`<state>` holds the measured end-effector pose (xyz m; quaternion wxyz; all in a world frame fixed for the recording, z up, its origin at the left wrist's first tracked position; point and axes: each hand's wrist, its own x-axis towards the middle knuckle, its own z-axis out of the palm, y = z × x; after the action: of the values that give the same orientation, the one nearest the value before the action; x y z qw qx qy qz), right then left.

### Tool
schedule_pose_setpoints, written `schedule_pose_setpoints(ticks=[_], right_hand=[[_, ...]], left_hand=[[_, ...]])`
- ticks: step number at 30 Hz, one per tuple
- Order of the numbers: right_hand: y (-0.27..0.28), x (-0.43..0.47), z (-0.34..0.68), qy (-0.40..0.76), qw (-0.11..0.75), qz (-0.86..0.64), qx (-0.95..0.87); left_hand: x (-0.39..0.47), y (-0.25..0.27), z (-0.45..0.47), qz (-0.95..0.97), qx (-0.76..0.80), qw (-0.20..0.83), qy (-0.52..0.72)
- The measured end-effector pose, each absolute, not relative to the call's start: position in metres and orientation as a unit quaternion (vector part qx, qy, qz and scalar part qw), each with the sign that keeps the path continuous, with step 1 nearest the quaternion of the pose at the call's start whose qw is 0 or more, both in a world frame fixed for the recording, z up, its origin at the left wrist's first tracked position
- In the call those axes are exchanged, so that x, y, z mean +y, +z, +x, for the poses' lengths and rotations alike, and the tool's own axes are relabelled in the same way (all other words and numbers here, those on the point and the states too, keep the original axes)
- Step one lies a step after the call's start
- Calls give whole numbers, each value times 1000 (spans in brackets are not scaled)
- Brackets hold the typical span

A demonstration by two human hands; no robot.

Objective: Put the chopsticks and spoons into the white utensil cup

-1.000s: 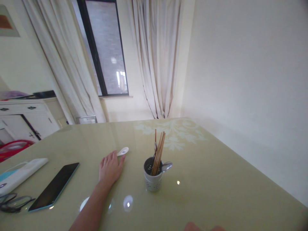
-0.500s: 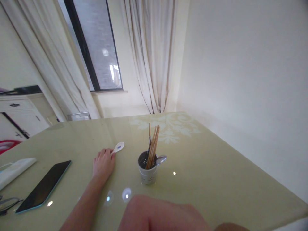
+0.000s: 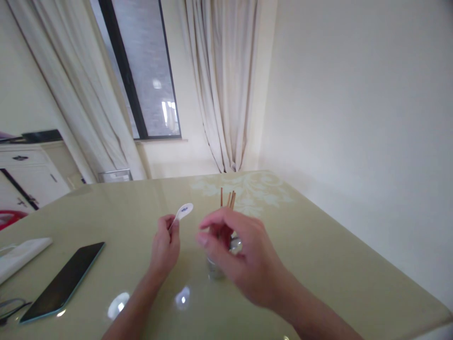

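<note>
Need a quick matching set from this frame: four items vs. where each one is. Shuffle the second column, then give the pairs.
Items:
1. white spoon
2. phone
3. chopsticks
4. right hand

Places:
A. flat on the table, far left
B. raised in front of the utensil cup
C. held by the left hand
D. standing in the utensil cup

Pairs: 1-C, 2-A, 3-D, 4-B
</note>
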<state>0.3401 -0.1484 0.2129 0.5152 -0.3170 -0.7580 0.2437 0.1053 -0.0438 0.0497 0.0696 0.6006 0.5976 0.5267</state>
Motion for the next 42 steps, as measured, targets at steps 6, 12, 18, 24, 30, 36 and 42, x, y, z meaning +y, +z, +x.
schedule_pose_setpoints(ticks=[6,12,18,24,30,36,42], right_hand=[[174,-99,358,140,515,-362,-764],[172,-105,357,66,495,-327,-802],[181,-96,373,-46,440,-319,-838],[204,-86,390,-59,336,-435,-833],[178,-84,366,-28,170,-480,-860],[157,-76,365,-7,303,-449,-841],[108,-50,378,47,597,-412,-687]], left_hand=[[-82,62,149,636,474,133,594],[-89,60,165,647,431,188,601],[-94,63,172,664,399,190,603],[-86,44,177,712,387,261,525],[-75,34,176,735,329,400,439],[-74,42,177,708,385,374,459],[-66,36,169,685,404,377,476]])
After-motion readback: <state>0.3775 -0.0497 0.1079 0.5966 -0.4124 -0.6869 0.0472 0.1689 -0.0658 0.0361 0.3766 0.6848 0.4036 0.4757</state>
